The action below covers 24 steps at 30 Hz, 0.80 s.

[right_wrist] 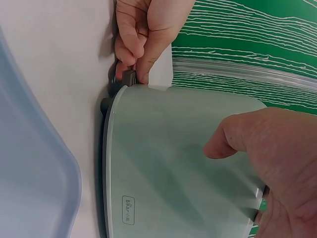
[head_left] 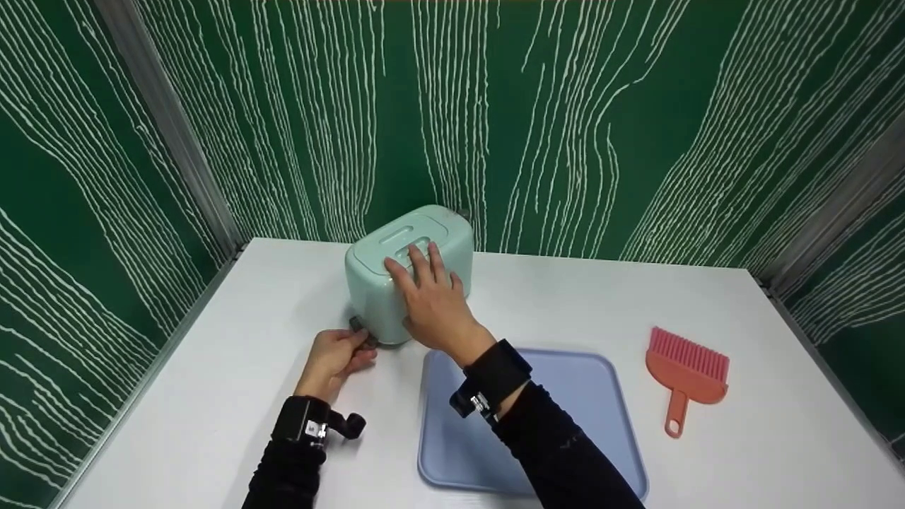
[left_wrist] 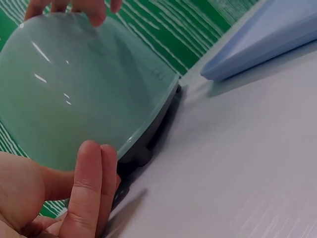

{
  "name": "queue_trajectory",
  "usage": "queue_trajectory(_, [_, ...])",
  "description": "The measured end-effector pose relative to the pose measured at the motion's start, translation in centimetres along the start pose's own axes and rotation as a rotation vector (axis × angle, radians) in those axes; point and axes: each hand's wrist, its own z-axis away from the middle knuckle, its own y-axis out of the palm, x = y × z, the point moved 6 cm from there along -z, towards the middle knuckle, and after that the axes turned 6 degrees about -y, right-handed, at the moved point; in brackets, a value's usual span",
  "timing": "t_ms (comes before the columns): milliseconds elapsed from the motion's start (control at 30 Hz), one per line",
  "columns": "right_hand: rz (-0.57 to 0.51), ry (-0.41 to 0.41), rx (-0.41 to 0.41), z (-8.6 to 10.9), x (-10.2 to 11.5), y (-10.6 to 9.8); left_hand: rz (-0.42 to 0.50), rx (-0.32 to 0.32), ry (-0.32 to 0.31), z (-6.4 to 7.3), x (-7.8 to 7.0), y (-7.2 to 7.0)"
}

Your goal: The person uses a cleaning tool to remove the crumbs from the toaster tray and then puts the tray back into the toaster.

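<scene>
A smooth white table [head_left: 565,300] fills a booth whose green walls [head_left: 544,106] carry wavering white lines, wall meeting wall at grey metal posts [head_left: 166,116]. Toward the back left of the table stands a pale mint toaster [head_left: 375,300], upright near the rear wall, its shell glossy, its corners rounded, its top cut with long slots [head_left: 396,235]; a small framed logo [right_wrist: 128,210] marks its side, above a dark base. The left hand [head_left: 336,357] pinches a small dark knob [right_wrist: 130,78] low on the toaster's end between thumb and finger. The right hand [head_left: 436,307], apart from the left, rests spread fingers on the top by the slots. Nearer the front lies a flat, matte blue tray [head_left: 594,417] with rounded corners and a raised rim; right of it, an orange brush [head_left: 682,382] with stiff pink bristles and a looped handle.
</scene>
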Motion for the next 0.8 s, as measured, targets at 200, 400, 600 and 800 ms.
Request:
queue_trajectory(200, [-0.01,-0.003,0.002,0.0,-0.1,0.1,-0.02,-0.005,0.01,-0.1,-0.1,-0.1])
queue_trajectory(400, [-0.022,-0.012,0.004,-0.1,-0.1,0.0,-0.027,-0.006,0.015,-0.1,-0.1,-0.3])
queue_trajectory(600, [-0.007,-0.011,0.001,-0.1,-0.1,-0.1,-0.072,-0.024,0.014,0.1,-0.3,-1.1])
queue_trajectory(800, [-0.006,-0.021,-0.011,0.0,0.0,0.1,-0.092,-0.021,-0.005,0.2,-0.4,-1.3])
